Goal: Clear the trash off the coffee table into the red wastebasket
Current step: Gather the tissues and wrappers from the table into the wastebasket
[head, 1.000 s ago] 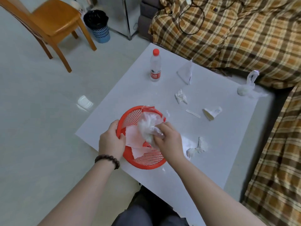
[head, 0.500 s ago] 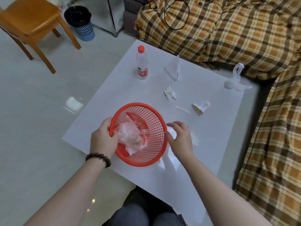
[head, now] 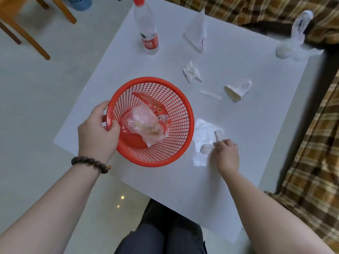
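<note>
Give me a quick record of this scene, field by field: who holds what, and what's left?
left hand: grips basket rim
right hand: on crumpled tissue; grip unclear
in basket: clear bag, red wrapper
left on table: tissue wad, paper strip, cup, folded paper, bag, bottle

This is a home living room. A low white coffee table (head: 238, 125) stands on a pale glossy tiled floor (head: 45, 79), with a sofa under a brown-and-yellow plaid cover (head: 311, 171) along its far and right edges. Beyond the table's far-left corner stand a wooden chair (head: 22, 24) and a blue bin (head: 80, 1). Household litter, crumpled tissues (head: 191, 72) and a water bottle (head: 146, 28), sits on the tabletop.
</note>
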{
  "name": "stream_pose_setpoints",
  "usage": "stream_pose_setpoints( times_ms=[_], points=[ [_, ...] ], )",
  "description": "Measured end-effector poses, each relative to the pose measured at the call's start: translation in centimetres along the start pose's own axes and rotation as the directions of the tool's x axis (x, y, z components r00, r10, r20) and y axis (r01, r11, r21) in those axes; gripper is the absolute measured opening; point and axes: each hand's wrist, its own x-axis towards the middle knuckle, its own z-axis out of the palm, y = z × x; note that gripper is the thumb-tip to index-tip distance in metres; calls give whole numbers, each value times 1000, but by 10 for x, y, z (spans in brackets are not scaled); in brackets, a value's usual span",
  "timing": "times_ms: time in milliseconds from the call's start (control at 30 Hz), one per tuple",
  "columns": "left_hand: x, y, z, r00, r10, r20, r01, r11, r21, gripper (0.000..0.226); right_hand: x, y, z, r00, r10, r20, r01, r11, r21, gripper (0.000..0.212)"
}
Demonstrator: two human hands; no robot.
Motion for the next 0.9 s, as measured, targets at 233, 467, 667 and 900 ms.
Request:
stream_pose_setpoints(
  times_ms=[233,467,667,900],
  points=[
    [-3,15,-4,1000,17,14,-18,1000,18,47,-11,-17,-26,995,19,-102,-2,987,163,20],
    [-21,44,-30,1000,28,8,-28,1000,9,45,-61,-108,-112,875,-245,-419,414,826,383,10],
    [-54,62,-48,999,18,-30,-19,999,-46,46,-114,-178,-145,735,-534,-418,665,690,288,14],
    [-106,63,-70,995,-3,-104,-8,994,-109,44,-151,-175,-128,692,-707,-146,722,677,142,21]
  ],
)
